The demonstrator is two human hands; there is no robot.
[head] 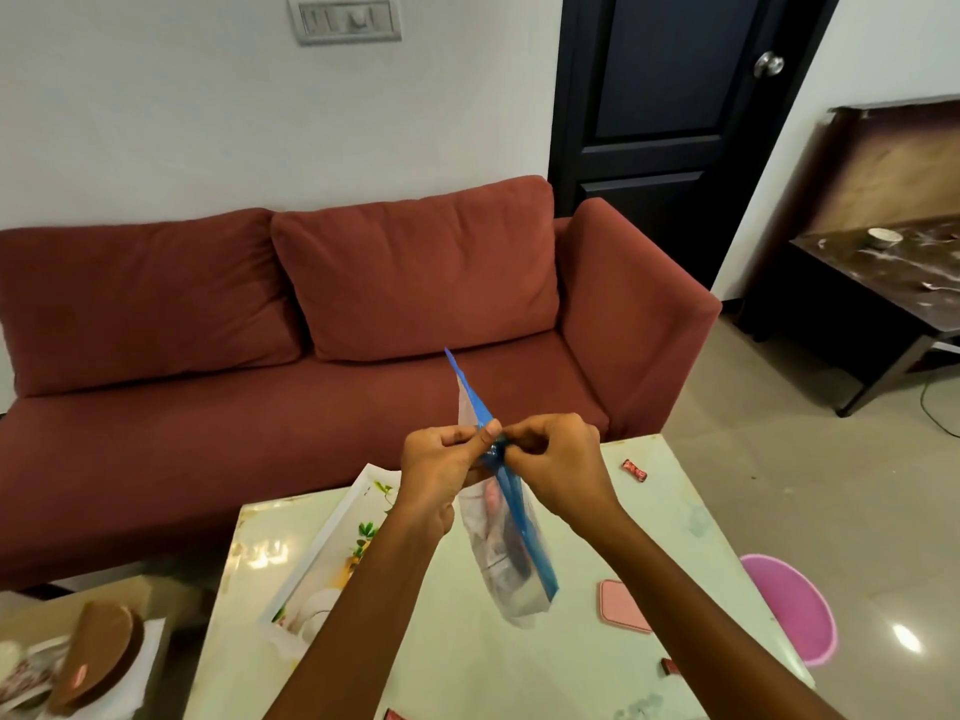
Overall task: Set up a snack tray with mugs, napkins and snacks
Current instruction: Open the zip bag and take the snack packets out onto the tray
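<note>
My forearms (374,605) rise to the blue-and-clear snack pouch (498,553), held edge-on above the table (493,678) just right of the floral tray (363,532), its long axis running away from me, with left hand (441,465) and right hand (556,459) pinching its blue edge from opposite sides.

Left forearm (374,605) and right forearm (691,589) angle up from the bottom edge and converge, left hand (441,462) and right hand (558,462) raised close together, fingers curled, thumbs and forefingers pinching the packet (511,558) between them.
</note>
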